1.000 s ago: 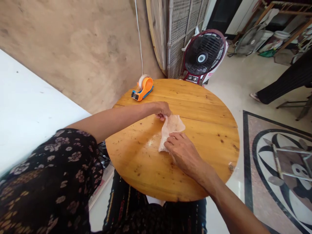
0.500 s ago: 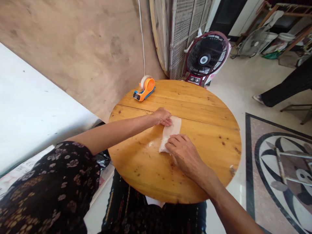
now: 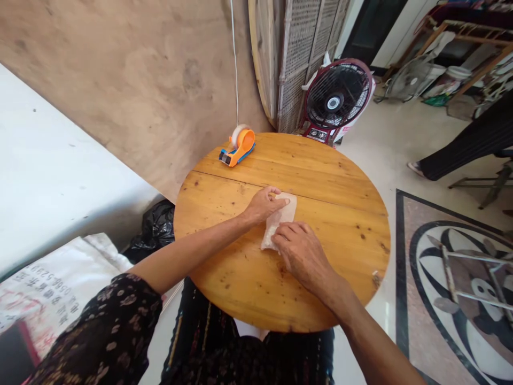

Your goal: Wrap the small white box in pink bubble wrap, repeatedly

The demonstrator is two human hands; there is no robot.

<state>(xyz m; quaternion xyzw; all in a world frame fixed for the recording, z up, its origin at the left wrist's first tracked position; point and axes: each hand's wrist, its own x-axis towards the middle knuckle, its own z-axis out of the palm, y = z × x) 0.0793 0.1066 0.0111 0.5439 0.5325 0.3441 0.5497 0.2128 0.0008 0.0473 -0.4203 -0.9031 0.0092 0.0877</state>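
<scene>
A small translucent plastic bag (image 3: 285, 215) lies on the round wooden table (image 3: 224, 278), with whitish contents bunched in its near end. My right hand (image 3: 302, 251) rests over that lower end, its fingers curled down onto the bag; the fingertips are partly hidden. At the bag's far left edge is my left hand (image 3: 262, 206), thumb stretched across the bag and index finger apart from it. Nothing shows gripped between them. Further back on the tabletop stands an orange and blue tape dispenser (image 3: 240, 147) with a roll of tape.
A dark red fan (image 3: 334, 99) stands behind the table, beside a woven panel (image 3: 304, 59). Black plastic bags (image 3: 156, 227) and a printed white sack (image 3: 64, 278) sit at the left. Another person's leg (image 3: 460, 141) shows at the right.
My left hand has shifted slightly nearer and its thumb and index finger have spread over the bag. My right hand stays on the lower end. The view has moved slightly.
</scene>
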